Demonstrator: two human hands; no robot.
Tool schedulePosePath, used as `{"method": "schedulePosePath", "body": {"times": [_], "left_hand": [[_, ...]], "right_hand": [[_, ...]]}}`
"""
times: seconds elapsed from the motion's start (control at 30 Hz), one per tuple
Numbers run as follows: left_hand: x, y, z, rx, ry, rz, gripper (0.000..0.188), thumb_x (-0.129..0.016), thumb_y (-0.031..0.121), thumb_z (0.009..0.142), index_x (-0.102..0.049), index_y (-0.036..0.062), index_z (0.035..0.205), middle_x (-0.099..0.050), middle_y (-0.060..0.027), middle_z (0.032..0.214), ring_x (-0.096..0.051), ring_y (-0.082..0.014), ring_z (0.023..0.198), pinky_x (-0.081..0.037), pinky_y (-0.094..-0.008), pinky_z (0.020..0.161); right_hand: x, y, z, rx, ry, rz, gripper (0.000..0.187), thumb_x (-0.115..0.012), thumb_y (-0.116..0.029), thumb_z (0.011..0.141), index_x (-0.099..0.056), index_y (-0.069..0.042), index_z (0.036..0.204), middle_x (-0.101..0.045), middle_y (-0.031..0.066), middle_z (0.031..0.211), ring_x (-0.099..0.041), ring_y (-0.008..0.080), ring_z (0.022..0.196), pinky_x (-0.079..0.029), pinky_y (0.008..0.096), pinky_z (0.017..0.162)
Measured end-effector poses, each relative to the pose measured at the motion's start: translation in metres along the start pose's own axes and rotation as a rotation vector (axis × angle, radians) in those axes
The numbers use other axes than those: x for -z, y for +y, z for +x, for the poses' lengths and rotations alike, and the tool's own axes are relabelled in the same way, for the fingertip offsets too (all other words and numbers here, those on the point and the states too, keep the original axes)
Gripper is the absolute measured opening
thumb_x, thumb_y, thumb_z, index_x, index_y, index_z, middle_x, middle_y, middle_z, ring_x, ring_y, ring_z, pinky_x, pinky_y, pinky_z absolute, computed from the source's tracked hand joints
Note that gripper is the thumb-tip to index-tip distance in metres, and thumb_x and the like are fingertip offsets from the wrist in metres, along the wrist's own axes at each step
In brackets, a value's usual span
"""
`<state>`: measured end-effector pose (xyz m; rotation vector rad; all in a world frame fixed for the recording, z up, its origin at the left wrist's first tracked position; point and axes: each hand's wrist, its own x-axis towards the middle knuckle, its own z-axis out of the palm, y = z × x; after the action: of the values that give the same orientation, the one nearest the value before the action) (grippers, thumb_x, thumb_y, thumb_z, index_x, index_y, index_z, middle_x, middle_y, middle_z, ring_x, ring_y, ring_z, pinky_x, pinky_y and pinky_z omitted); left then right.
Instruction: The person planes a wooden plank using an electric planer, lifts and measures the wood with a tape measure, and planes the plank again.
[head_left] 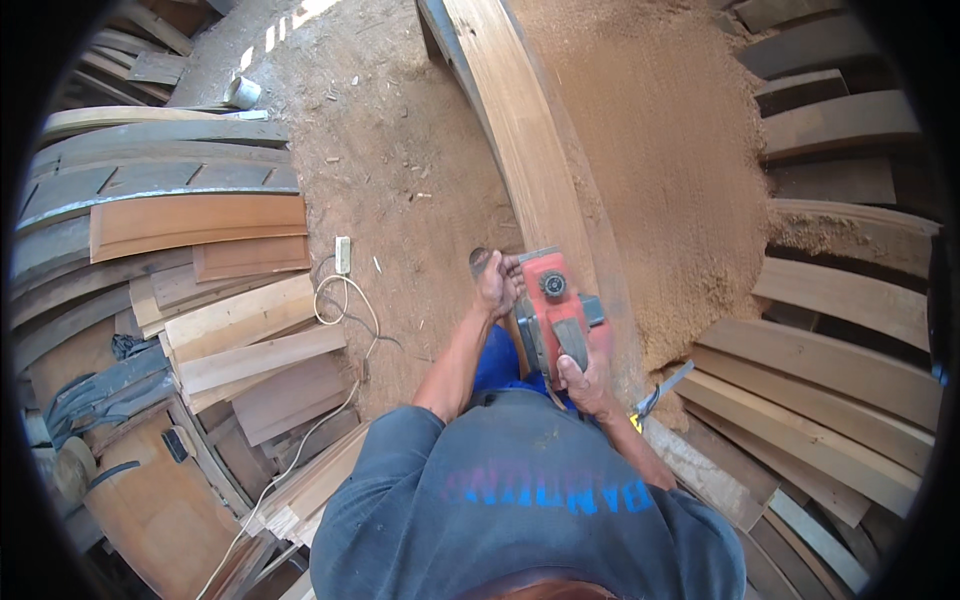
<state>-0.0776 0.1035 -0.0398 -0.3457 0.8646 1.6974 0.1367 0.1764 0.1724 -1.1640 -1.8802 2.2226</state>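
Observation:
A red and black electric planer [548,290] sits on a long wooden plank [540,140], its round dark knob facing up. My right hand [590,388] is closed round the planer's dark rear handle. At the planer's front left corner my left hand [497,288] has its fingers curled in against the tool's side. What lies under those fingers is hidden. The plank runs away from me on a raised support, and its near end is covered by the planer and my body. Just beyond my left hand shows a small dark rounded shape [480,262] that I cannot name.
Sawdust [660,150] lies thick right of the plank. Stacked boards [830,370] line the right side, others [250,330] the left. A pale cable [364,370] runs along the left floor to a white socket block [343,254]. A white cup-like container [242,92] lies farther off.

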Motion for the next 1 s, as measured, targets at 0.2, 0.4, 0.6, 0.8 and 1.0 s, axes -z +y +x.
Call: {"method": "schedulePosePath", "body": {"times": [0.2,0.4,0.6,0.8,1.0], "left_hand": [[0.001,-0.018,-0.011,0.048,0.034,-0.052,0.036,-0.049,0.035,0.104,-0.066,0.0037,0.110,-0.071,-0.0086,0.101,-0.069,-0.0215,0.091,-0.057,-0.0376,0.077],[0.050,-0.079,-0.026,0.016,-0.162,0.780,0.025,-0.051,0.002,0.088,-0.065,0.0076,0.108,-0.060,0.0018,0.088,-0.053,-0.0085,0.077,-0.045,-0.0270,0.067],[-0.022,0.017,-0.062,0.263,-0.279,1.068,0.024,-0.054,0.006,0.088,-0.063,0.0048,0.110,-0.061,-0.0011,0.089,-0.056,-0.0118,0.081,-0.047,-0.0273,0.073],[0.013,0.036,-0.041,0.024,-0.064,0.947,0.030,-0.059,0.013,0.093,-0.057,-0.0013,0.119,-0.062,-0.0100,0.112,-0.061,-0.0179,0.100,-0.050,-0.0296,0.088],[0.093,0.019,-0.018,-0.008,0.063,0.833,0.030,-0.059,0.014,0.096,-0.058,0.0009,0.123,-0.063,-0.0080,0.107,-0.059,-0.0178,0.099,-0.049,-0.0324,0.089]], "right_hand": [[-0.016,-0.077,0.103,0.044,-0.012,-0.148,0.045,-0.060,-0.034,0.096,-0.058,0.005,0.120,-0.064,0.0130,0.075,-0.063,0.0239,0.066,-0.049,0.0401,0.061],[-0.048,-0.138,0.264,0.271,0.063,-0.110,0.038,-0.058,-0.040,0.102,-0.064,-0.004,0.089,-0.058,-0.0004,0.065,-0.055,0.0089,0.054,-0.046,0.0281,0.049],[-0.057,-0.248,0.377,0.255,0.087,-0.219,0.043,-0.056,-0.042,0.103,-0.068,-0.005,0.085,-0.064,0.0017,0.069,-0.060,0.0083,0.058,-0.049,0.0261,0.053],[-0.035,-0.307,0.560,0.352,0.116,-0.199,0.039,-0.056,-0.044,0.103,-0.069,-0.009,0.094,-0.059,-0.0032,0.072,-0.054,0.0068,0.059,-0.047,0.0248,0.054],[-0.051,-0.322,0.585,0.315,-0.064,-0.031,0.035,-0.059,-0.044,0.103,-0.068,-0.011,0.098,-0.057,-0.0050,0.071,-0.051,0.0052,0.056,-0.045,0.0227,0.050]]}}
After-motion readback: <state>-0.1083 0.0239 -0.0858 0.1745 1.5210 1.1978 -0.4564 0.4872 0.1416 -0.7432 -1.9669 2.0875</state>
